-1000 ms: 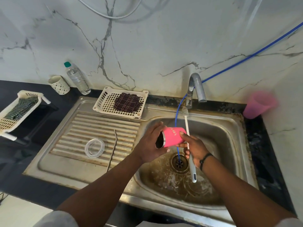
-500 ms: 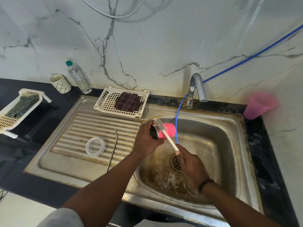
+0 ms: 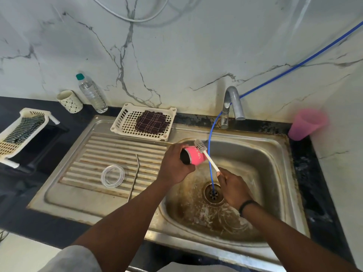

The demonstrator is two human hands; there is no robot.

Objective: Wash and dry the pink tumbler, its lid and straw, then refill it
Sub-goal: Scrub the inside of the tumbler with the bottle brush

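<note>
- My left hand [image 3: 173, 166] gripped the pink tumbler [image 3: 194, 157], fingers curled round its body, holding it on its side over the far-left corner of the sink basin [image 3: 261, 160], its dark mouth turned toward the drainboard.
- My right hand [image 3: 234, 188] was closed round the white handle of the bottle brush [image 3: 206, 155], over the drain [image 3: 213, 193]; the handle slanted up and left from that fist.
- The bristle head lay against the outside of the tumbler, at its upper far side, not in the mouth.
- A thin blue hose [image 3: 211, 146] ran down from beside the tap [image 3: 231, 105] at the basin's far edge and ended in the drain, passing just behind the brush handle.
- The clear lid [image 3: 112, 176] lay flat on the ribbed drainboard [image 3: 94, 154], toward its near side, and the metal straw [image 3: 134, 176] lay just right of it, lengthwise from far to near.
- At the drainboard's far edge sat a white basket [image 3: 125, 122] with a dark checked cloth [image 3: 152, 122] in it.
- On the counter's far-left stretch stood a patterned cup [image 3: 69, 102] and a water bottle [image 3: 91, 94]; a pink cup [image 3: 306, 124] stood at the sink's far-right corner.
</note>
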